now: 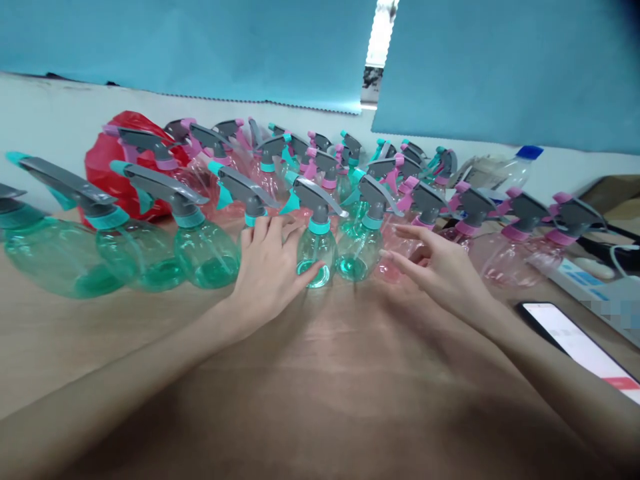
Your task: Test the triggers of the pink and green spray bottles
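Observation:
Several spray bottles with grey trigger heads stand in rows on a wooden table (320, 400). My left hand (267, 270) is wrapped round the belly of a teal bottle, which it mostly hides; its thumb rests against the neighbouring teal bottle (315, 250). My right hand (440, 267) hovers with its fingers stretched out and apart, holding nothing, its fingertips next to another teal bottle (359, 250) and in front of a pink bottle (425, 213). More teal bottles (205, 250) stand at the left and pink ones (520, 247) at the right.
A red plastic bag (107, 170) lies behind the left bottles. A phone (580, 347) with a lit screen lies at the right, beside a white power strip (595, 283). A clear bottle with a blue cap (515, 167) lies at the back right. Blue blinds (200, 47) hang behind.

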Demonstrator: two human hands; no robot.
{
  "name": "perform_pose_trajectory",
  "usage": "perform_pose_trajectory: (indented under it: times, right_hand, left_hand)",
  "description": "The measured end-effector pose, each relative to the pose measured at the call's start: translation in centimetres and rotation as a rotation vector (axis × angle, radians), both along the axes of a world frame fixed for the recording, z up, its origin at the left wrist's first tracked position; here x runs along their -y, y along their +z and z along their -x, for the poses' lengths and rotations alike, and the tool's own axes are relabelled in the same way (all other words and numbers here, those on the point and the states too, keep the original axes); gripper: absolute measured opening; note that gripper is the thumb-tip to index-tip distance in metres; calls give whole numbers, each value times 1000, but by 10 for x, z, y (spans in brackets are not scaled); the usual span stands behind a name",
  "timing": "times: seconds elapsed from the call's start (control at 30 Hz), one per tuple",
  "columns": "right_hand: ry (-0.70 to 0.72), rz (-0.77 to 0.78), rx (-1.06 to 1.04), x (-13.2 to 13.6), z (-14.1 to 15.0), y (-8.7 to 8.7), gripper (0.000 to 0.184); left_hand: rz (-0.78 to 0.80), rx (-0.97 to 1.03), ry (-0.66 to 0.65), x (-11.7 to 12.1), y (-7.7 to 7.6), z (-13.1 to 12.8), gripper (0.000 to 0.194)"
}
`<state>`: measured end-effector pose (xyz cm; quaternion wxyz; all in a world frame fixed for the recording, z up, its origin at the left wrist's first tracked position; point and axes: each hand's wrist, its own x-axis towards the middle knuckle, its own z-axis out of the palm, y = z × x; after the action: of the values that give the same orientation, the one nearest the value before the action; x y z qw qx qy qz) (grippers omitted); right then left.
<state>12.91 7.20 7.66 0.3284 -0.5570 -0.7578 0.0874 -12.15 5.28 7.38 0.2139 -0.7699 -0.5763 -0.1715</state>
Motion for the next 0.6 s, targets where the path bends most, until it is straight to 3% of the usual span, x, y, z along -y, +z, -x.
perform_pose_trajectory:
  times: [0.2, 0.37, 0.6]
  right_hand:
    - [64, 40, -62, -17, 13, -12, 67]
    - [111, 45, -99, -28, 22, -21, 64]
    - [112, 48, -97, -32, 23, -29, 62]
  left_hand:
    - [-23, -70, 21, -2, 0, 1, 63]
    - [-34, -69, 9, 1, -2, 2, 61]
    - [-68, -153, 11, 34, -10, 0, 58]
